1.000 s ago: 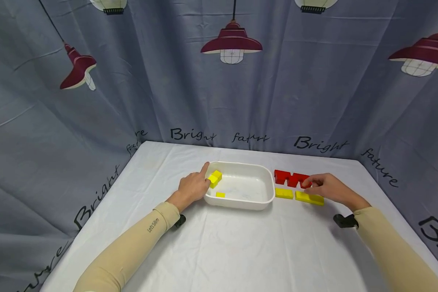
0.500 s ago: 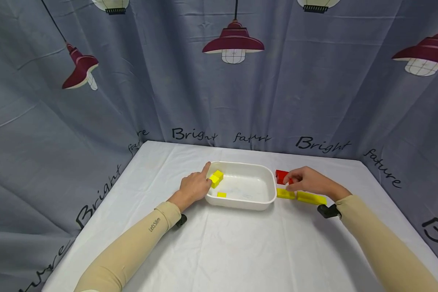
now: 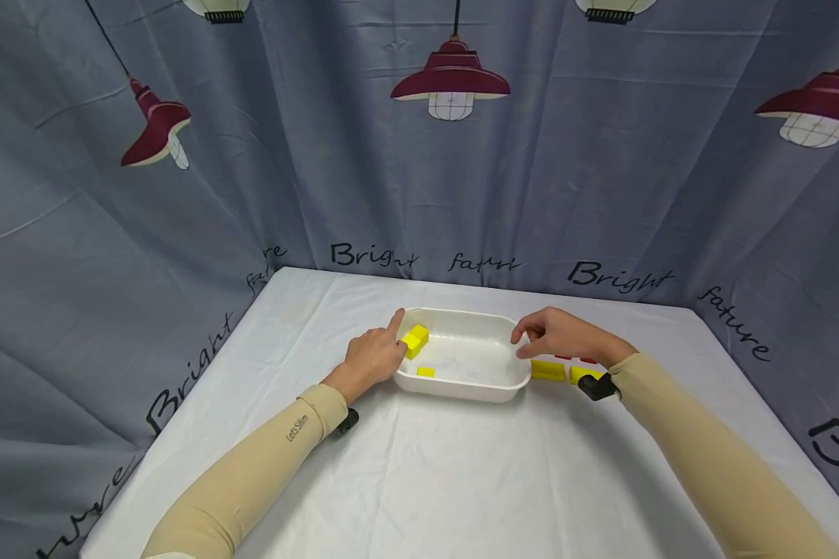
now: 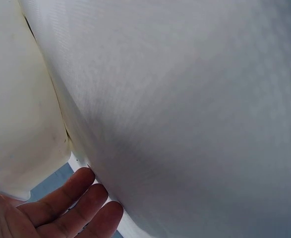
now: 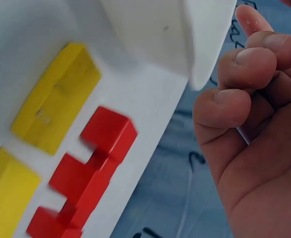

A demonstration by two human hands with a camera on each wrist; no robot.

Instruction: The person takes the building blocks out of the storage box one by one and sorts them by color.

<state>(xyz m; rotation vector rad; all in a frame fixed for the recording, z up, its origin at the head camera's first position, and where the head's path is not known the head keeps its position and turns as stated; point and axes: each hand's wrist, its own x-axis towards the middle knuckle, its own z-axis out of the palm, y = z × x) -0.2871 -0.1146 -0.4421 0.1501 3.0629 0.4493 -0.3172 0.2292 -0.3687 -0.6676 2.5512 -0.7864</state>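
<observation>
My left hand (image 3: 374,355) holds the left edge of a white rectangular tray (image 3: 461,388), index finger along the rim and thumb over it; in the left wrist view, several fingers (image 4: 68,198) lie outside the tray wall (image 4: 21,99). Small yellow blocks (image 3: 412,341) sit inside beside the thumb, with another yellow block (image 3: 425,372) at the near wall. My right hand (image 3: 555,334) is at the tray's right rim, thumb and index finger apart. In the right wrist view its fingers (image 5: 247,67) curl loosely with nothing visible between them.
Right of the tray lie two yellow bars (image 3: 548,370) and notched red pieces (image 5: 93,168), largely hidden by the right hand in the head view. A white cloth (image 3: 454,473) covers the table. A grey-blue curtain (image 3: 363,171) printed with lamps hangs behind and at the sides.
My right hand has moved left from above the red pieces to the tray's right rim. The left hand and tray stay in place, as do the yellow blocks inside.
</observation>
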